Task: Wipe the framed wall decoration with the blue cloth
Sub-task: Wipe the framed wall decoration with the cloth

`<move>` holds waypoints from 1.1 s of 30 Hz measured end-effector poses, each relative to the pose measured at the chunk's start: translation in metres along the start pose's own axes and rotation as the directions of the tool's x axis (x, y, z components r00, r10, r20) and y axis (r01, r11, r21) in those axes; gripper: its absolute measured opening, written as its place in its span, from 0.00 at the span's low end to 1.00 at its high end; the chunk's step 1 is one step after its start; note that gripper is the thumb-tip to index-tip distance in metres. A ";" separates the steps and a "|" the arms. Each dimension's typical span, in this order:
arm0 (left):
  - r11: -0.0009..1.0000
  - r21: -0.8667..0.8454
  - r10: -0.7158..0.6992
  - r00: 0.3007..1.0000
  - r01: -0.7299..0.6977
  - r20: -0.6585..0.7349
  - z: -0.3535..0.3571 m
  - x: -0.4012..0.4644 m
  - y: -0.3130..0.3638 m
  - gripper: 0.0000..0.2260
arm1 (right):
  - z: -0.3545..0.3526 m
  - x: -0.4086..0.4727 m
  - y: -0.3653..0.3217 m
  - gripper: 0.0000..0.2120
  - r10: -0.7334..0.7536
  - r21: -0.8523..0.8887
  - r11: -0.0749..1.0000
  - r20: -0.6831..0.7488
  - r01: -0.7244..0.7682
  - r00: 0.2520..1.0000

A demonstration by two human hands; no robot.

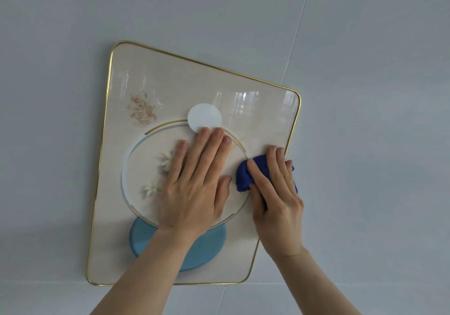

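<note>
The framed wall decoration hangs tilted on a pale wall; it has a thin gold frame, a glossy cream face, a white disc, a ring with small flowers and a light blue oval below. A patch of reddish-brown specks sits on its upper left. My left hand lies flat on the middle of the picture, fingers spread. My right hand presses a bunched blue cloth against the glass near the right frame edge.
Pale grey wall panels surround the frame, with a thin seam running down at the right and a horizontal joint just below the frame's bottom edge.
</note>
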State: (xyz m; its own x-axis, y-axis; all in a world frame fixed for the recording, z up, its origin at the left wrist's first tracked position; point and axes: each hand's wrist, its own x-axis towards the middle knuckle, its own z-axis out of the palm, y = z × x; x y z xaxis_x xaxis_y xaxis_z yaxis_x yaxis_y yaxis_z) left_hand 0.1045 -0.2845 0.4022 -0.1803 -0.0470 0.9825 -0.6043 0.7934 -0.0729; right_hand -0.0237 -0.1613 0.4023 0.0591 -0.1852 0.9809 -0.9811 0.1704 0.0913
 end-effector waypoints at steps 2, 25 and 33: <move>1.000 -0.007 0.000 1.000 0.000 -0.003 0.000 0.000 0.000 0.29 | -0.002 -0.006 0.000 0.16 -0.008 -0.025 1.000 0.017 0.008 1.000; 0.999 -0.036 0.002 0.999 -0.003 -0.036 0.002 0.000 0.000 0.28 | -0.049 -0.149 -0.018 0.31 0.425 -0.196 0.905 0.420 -0.377 0.802; 0.993 -0.117 -0.029 0.999 0.033 0.037 -0.016 0.004 0.003 0.29 | -0.108 -0.078 -0.038 0.12 0.850 0.171 0.175 0.470 -0.970 0.236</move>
State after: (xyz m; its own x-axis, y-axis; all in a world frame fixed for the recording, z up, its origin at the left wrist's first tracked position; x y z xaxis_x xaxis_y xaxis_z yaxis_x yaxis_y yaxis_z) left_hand 0.1143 -0.2724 0.4086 -0.1917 -0.0926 0.9771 -0.5154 0.8567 -0.0199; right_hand 0.0293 -0.0491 0.3406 -0.9067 -0.3542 0.2289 -0.2605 0.0435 -0.9645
